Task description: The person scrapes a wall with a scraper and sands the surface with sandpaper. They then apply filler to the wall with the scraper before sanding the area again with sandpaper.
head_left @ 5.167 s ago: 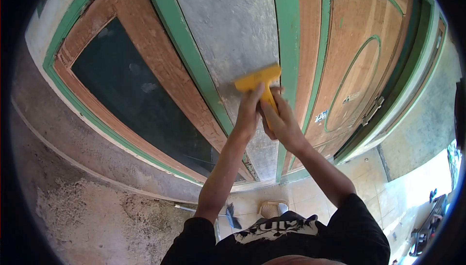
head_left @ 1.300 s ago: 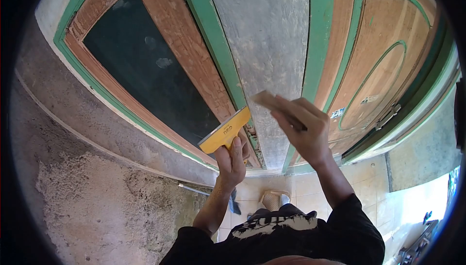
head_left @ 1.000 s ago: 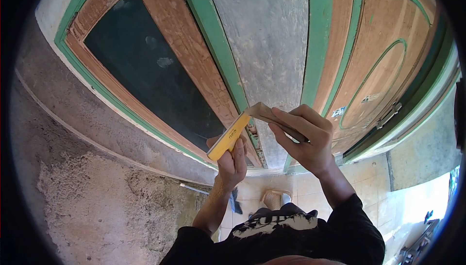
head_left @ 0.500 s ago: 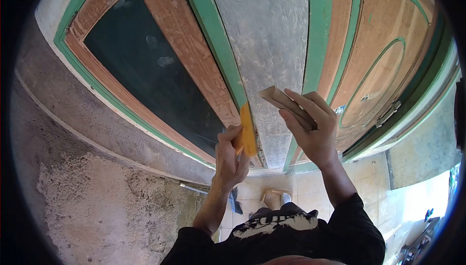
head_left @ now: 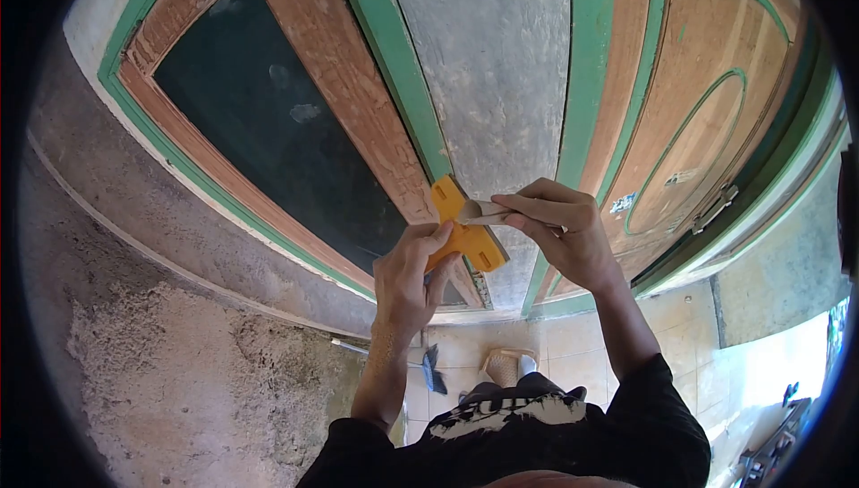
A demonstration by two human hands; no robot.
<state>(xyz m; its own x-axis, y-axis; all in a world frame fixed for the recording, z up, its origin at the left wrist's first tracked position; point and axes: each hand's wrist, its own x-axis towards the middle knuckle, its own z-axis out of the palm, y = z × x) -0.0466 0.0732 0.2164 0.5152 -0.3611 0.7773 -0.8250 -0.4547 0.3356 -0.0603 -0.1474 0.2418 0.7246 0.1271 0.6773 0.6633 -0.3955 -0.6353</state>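
My left hand (head_left: 412, 275) is closed round the handle of a yellow plastic scraper (head_left: 484, 250), whose wide head has a thin edge along its right side. My right hand (head_left: 573, 233) pinches a folded piece of grey-brown paper (head_left: 486, 211), which looks like sandpaper. The paper's tip lies over the middle of the scraper's head and seems to touch it. Both hands are in front of the grey wall strip (head_left: 492, 67), just right of a green window frame (head_left: 380, 32).
A wood-framed dark glass pane (head_left: 277, 121) stands on the left, a wooden door (head_left: 684, 139) with green trim and a metal handle (head_left: 717, 210) on the right. Below are rough plaster (head_left: 179, 381), a broom (head_left: 434, 370) and a tiled floor (head_left: 573, 372).
My left hand has turned the scraper so its broad face shows. The right hand has come lower and brought the folded paper onto the scraper's head.
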